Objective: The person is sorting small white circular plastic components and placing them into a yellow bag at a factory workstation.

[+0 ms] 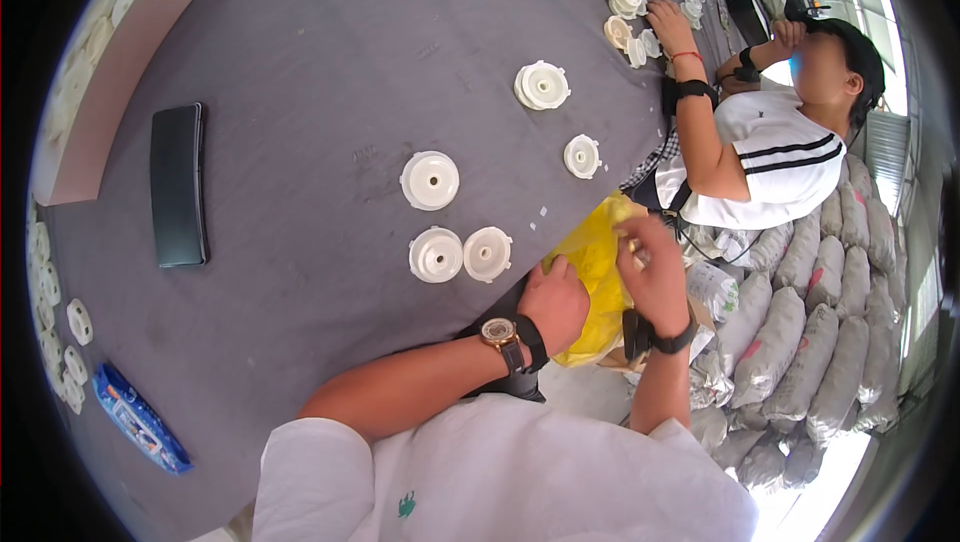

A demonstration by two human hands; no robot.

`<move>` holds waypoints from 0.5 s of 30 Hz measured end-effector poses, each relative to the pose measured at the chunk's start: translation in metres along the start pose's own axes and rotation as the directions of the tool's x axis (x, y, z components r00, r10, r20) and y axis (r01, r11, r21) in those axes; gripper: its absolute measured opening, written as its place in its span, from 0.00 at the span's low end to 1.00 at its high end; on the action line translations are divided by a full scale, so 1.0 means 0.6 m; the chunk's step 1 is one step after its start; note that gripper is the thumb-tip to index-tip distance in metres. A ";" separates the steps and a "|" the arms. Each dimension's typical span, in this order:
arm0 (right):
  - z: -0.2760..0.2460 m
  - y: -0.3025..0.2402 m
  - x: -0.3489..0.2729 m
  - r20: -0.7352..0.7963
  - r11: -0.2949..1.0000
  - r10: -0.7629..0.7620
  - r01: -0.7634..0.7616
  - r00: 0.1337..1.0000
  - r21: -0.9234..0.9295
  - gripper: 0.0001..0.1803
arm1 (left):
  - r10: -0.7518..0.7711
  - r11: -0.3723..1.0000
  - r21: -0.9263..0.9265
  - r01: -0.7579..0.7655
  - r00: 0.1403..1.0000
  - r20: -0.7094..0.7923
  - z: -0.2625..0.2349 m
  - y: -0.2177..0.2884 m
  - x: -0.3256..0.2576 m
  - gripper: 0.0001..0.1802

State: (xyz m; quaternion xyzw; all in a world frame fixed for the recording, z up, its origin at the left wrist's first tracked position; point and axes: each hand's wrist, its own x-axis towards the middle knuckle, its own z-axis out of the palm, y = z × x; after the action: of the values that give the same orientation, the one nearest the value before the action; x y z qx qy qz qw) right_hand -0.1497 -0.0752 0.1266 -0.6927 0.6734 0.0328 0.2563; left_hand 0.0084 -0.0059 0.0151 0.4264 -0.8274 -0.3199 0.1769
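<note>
- The left hand (553, 304), wearing a brown-strapped wristwatch, closes its fingers on the lower left side of a crumpled yellow plastic bag (592, 272) at the table's near edge.
- The bag sits between both hands, at about 2 o'clock from the left hand; its long axis runs from roughly 7 o'clock up to 1 o'clock.
- The right hand (655, 277), with a black wristband, pinches the bag's upper right part; what its fingertips hold inside cannot be told.
- On the grey cloth-covered table (300, 72), a flat black phone (178, 185) lies far left.
- Two round white plastic caps (460, 255) lie at 10 o'clock from the left hand.
- Another person's hand (668, 24) rests among white caps at 12 o'clock.
</note>
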 end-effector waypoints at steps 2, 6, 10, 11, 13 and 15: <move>0.008 -0.060 0.060 -0.319 0.953 -0.294 0.304 0.901 -0.020 0.27 | 0.003 1.000 0.009 -0.003 1.000 -0.005 -0.001 0.001 -0.002 0.12; 0.036 -0.127 0.148 -0.312 0.872 -0.490 0.449 0.814 -0.196 0.24 | -0.020 1.000 -0.009 0.020 0.999 0.033 0.025 -0.004 -0.008 0.12; -0.014 -0.153 0.183 -0.295 0.939 -0.292 0.332 0.910 0.093 0.23 | -0.034 0.998 0.062 0.034 0.999 -0.004 0.025 0.001 0.001 0.10; -0.019 -0.184 0.192 -0.332 0.903 -0.376 0.422 0.865 0.077 0.23 | -0.019 0.999 0.037 0.020 1.000 -0.005 0.024 -0.003 -0.001 0.10; -0.004 -0.221 0.228 -0.370 0.863 -0.451 0.503 0.812 0.051 0.22 | 0.004 1.000 0.008 -0.004 1.000 -0.008 0.020 -0.007 -0.003 0.10; 0.022 -0.220 0.263 -0.212 0.756 -0.651 0.600 0.729 -0.262 0.23 | -0.001 1.000 0.019 0.001 1.000 -0.010 0.011 -0.009 -0.006 0.09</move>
State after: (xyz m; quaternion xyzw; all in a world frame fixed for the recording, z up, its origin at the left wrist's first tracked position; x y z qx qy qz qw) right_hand -0.0059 -0.2199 0.0947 -0.8960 0.4238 -0.0985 0.0886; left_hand 0.0096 -0.0027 0.0064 0.4301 -0.8293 -0.3101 0.1766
